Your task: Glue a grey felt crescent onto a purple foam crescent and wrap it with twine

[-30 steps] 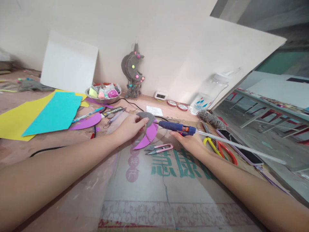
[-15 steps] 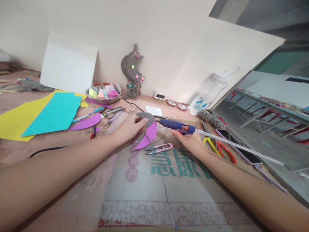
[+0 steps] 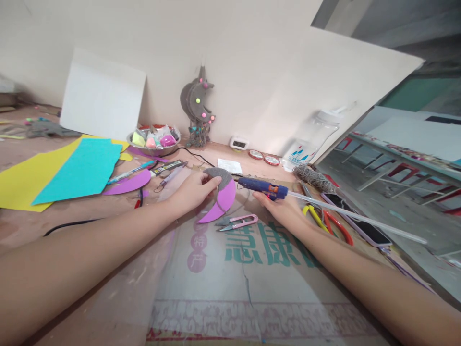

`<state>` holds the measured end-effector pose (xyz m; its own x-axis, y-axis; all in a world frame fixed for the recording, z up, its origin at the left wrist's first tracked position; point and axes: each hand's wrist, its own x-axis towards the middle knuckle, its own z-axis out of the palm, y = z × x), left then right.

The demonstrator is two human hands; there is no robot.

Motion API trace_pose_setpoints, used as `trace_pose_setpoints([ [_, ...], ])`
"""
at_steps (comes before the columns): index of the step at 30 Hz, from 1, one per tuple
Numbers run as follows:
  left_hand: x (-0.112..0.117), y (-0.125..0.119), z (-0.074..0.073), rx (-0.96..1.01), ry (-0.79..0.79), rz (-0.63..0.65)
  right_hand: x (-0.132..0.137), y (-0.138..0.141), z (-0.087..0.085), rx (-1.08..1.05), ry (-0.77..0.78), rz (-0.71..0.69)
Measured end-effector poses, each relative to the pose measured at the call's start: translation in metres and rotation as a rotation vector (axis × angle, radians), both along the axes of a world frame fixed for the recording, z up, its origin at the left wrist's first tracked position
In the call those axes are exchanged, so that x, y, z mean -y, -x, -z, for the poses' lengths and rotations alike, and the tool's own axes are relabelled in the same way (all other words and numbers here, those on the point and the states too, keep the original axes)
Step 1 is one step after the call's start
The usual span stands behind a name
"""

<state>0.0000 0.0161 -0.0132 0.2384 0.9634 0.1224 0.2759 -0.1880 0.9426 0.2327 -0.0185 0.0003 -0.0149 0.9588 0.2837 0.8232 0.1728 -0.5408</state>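
My left hand (image 3: 192,191) pinches a purple crescent (image 3: 224,203) whose upper part is wrapped in grey twine. My right hand (image 3: 283,210) grips a blue glue gun (image 3: 262,187) with a long clear glue stick (image 3: 356,218) out its back. The gun's nozzle points left, close to the crescent's wrapped edge. Pink thread snips (image 3: 238,222) lie just below the crescent on a printed cardboard sheet (image 3: 252,269).
Teal felt (image 3: 81,169) lies on yellow felt (image 3: 19,182) at the left, with another purple crescent (image 3: 127,182) and pens beside them. A metal bowl (image 3: 154,142) of pompoms, a finished moon hanging (image 3: 197,103), a twine ball (image 3: 314,177), pliers (image 3: 329,222), a phone (image 3: 360,226) and a bottle (image 3: 311,137) are nearby.
The glue gun has shifted slightly up and left, its nozzle nearer the crescent's wrapped edge. My left hand keeps its hold in the same place.
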Motion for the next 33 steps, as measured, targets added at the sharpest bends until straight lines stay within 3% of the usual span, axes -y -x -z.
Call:
trace_pose_setpoints([
  [9, -0.003, 0.0, 0.002, 0.072, 0.015, 0.025, -0.01, -0.012, -0.02, -0.016, -0.053, -0.059],
  [13, -0.001, 0.0, 0.002, 0.068, 0.026, 0.029, -0.017, -0.02, -0.019, -0.008, -0.067, -0.055],
  [22, -0.004, -0.001, 0.002, 0.119, 0.017, 0.02, -0.076, -0.01, -0.03, 0.175, -0.022, 0.114],
  [28, -0.005, 0.0, 0.0, 0.138, 0.037, -0.009, -0.112, 0.002, -0.013, 0.216, 0.019, 0.098],
  [33, -0.004, 0.001, -0.002, 0.102, 0.015, -0.004, -0.118, -0.001, -0.006, 0.3, 0.075, 0.085],
])
